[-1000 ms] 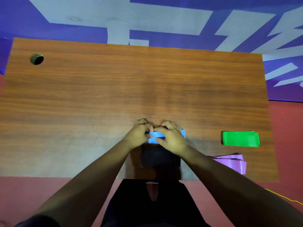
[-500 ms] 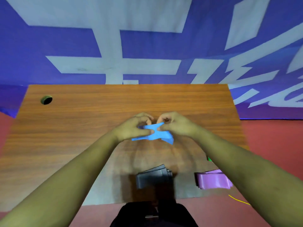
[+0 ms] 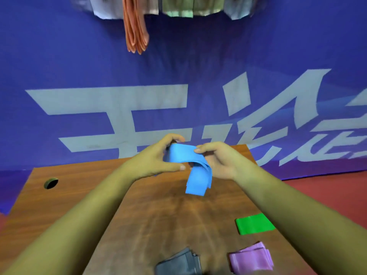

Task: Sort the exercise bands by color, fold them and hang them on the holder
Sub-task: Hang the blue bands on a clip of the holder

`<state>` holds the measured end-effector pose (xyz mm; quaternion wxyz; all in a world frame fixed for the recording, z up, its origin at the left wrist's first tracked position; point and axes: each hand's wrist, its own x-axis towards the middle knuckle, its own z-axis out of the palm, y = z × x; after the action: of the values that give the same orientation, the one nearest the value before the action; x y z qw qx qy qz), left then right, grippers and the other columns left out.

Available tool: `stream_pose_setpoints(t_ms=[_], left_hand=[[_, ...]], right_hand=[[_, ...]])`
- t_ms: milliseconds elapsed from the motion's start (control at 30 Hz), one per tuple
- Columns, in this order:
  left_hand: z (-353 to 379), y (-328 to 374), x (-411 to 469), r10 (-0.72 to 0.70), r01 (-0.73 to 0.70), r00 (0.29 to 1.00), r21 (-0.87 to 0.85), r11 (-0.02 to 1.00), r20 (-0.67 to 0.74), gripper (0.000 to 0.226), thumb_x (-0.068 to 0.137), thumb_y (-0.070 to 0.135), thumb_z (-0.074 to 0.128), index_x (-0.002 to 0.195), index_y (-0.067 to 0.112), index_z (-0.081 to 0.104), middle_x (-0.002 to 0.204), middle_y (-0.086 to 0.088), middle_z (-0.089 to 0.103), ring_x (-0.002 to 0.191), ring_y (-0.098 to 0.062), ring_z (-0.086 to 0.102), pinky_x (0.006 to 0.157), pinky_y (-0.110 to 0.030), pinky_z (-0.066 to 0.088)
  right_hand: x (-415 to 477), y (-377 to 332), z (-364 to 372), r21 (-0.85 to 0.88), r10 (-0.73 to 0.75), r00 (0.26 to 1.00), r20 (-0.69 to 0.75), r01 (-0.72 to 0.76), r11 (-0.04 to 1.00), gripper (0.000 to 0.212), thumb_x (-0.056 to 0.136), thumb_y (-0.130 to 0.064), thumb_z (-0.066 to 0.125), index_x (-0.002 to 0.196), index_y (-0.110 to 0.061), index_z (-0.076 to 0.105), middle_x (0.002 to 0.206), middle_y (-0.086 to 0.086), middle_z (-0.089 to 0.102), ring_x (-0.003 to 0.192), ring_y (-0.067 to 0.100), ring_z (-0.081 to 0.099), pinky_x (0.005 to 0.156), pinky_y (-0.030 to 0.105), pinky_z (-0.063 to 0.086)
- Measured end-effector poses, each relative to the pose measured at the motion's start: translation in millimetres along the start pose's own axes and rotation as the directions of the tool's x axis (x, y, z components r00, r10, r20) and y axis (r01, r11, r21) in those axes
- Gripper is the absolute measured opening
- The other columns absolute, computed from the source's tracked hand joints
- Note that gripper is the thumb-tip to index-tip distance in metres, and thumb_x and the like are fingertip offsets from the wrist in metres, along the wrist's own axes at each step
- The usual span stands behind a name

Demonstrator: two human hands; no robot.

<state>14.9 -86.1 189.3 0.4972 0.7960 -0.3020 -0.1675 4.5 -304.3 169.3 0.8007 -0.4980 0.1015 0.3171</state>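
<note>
So, the blue band (image 3: pixel 190 160) is being held up in the air over the far part of the table (image 3: pixel 139 205), not touching the wood. One end is being gripped by the left hand (image 3: pixel 155 161) — thumb underneath, fingers curled over the top — and the upper edge is being pinched by the right hand (image 3: pixel 220 163) between thumb and fingertip. The other end is being left to droop, and its layers are fanning apart a bit at the bottom.

Judging by that, the fold is being finished or tidied so the band can be taken up to the holder (image 3: pixel 178 8). That is being seen only as a blur at the top edge, with orange bands (image 3: pixel 136 30) already hanging from it. To do this bit well, the drooping layers should probably be squared up edge to edge first, since thin stretchy stuff like this is likely being pulled out of line by its own weight. A firm pinch right at the crease would be helping, with no stretching.

The green band (image 3: pixel 255 226), purple band (image 3: pixel 251 259) and a grey band (image 3: pixel 178 263) are being left folded on the near right part of the table, apart from each other, and look like they're waiting their turn.
</note>
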Motion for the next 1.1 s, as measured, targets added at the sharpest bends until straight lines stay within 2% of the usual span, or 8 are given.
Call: stream_pose_setpoints(t_ms=[67,133,267,400,567,767,967,1100], left_hand=[[-2.9,7.2,3.4,0.016,-0.013,0.999,0.068,0.998,-0.041,0.05,0.078,0.036,0.078,0.12,0.033,0.051,0.117,0.018,0.057,0.107,-0.008,0.059,0.095,-0.029,0.048],[-5.4,16.5,8.9,0.031,-0.026,0.997,0.068,0.997,-0.068,0.043,0.082,0.035,0.076,0.117,0.032,0.053,0.114,0.013,0.059,0.103,-0.019,0.062,0.089,-0.035,0.052],[-4.9,42.4,20.0,0.087,-0.079,0.983,0.052,0.996,-0.163,0.035,0.081,0.037,0.074,0.111,0.03,0.057,0.106,0.012,0.064,0.097,-0.014,0.063,0.087,-0.032,0.051],[-10.0,69.2,35.6,0.073,-0.081,0.956,-0.018,0.997,-0.286,0.036,0.074,0.044,0.072,0.105,0.029,0.062,0.098,0.009,0.066,0.092,-0.024,0.066,0.089,-0.047,0.051],[-12.9,105.5,58.8,0.146,-0.128,0.934,0.077,0.989,-0.325,0.039,0.07,0.051,0.07,0.101,0.028,0.063,0.102,0.004,0.068,0.096,-0.025,0.064,0.09,-0.05,0.051],[-21.7,153.9,87.6,0.193,-0.145,0.895,0.146,0.979,-0.403,0.041,0.068,0.06,0.069,0.095,0.029,0.066,0.088,0.007,0.068,0.086,-0.023,0.065,0.083,-0.047,0.053],[-34.1,199.2,115.3,0.351,-0.214,0.863,0.368,0.905,-0.364,0.038,0.077,0.041,0.079,0.106,0.033,0.056,0.093,0.016,0.062,0.081,-0.004,0.058,0.075,-0.025,0.046],[-39.1,230.3,132.7,0.466,-0.278,0.805,0.461,0.843,-0.367,0.041,0.078,0.033,0.071,0.112,0.037,0.047,0.088,0.001,0.063,0.079,-0.023,0.061,0.077,-0.04,0.052]], right_hand=[[-11.7,-12.7,4.3,-0.018,-0.008,1.0,0.021,0.008,1.0,0.024,0.088,-0.008,0.049,0.103,0.003,0.063,0.083,0.014,0.061,0.071,0.025,0.057,0.073,0.034,0.046],[-23.6,-24.1,10.0,-0.066,-0.046,0.997,0.054,0.05,0.997,0.018,0.089,-0.008,0.051,0.101,-0.001,0.061,0.079,0.013,0.063,0.067,0.023,0.059,0.072,0.034,0.047],[-42.5,-47.8,13.9,-0.269,-0.3,0.953,0.042,0.3,0.915,0.023,0.09,-0.002,0.057,0.113,-0.006,0.06,0.095,0.025,0.064,0.077,0.033,0.064,0.08,0.041,0.052],[-64.3,-74.0,23.6,-0.602,-0.556,0.824,0.108,0.5,0.623,0.038,0.083,-0.024,0.074,0.118,-0.026,0.061,0.11,0.018,0.067,0.093,0.021,0.064,0.081,0.03,0.05],[-82.5,-97.1,35.5,-0.863,-0.679,0.721,0.135,0.423,0.278,0.046,0.072,-0.037,0.08,0.108,-0.039,0.052,0.105,-0.008,0.06,0.079,0.022,0.064,0.072,0.039,0.057],[-97.4,-142.5,28.1,-0.886,-0.803,0.57,0.174,0.447,0.124,0.011,0.08,-0.023,0.064,0.09,-0.027,0.06,0.08,-0.005,0.064,0.067,0.009,0.054,0.064,0.03,0.046],[-125.5,-198.1,24.7,-0.881,-0.895,0.401,0.196,0.473,0.02,0.011,0.079,-0.011,0.063,0.086,-0.019,0.068,0.074,-0.005,0.065,0.061,0.003,0.049,0.058,0.016,0.041],[-137.0,-234.3,19.1,-0.858,-0.925,0.314,0.214,0.513,-0.024,0.014,0.075,-0.022,0.061,0.088,-0.022,0.068,0.076,-0.004,0.066,0.066,0.006,0.053,0.062,0.02,0.044]])
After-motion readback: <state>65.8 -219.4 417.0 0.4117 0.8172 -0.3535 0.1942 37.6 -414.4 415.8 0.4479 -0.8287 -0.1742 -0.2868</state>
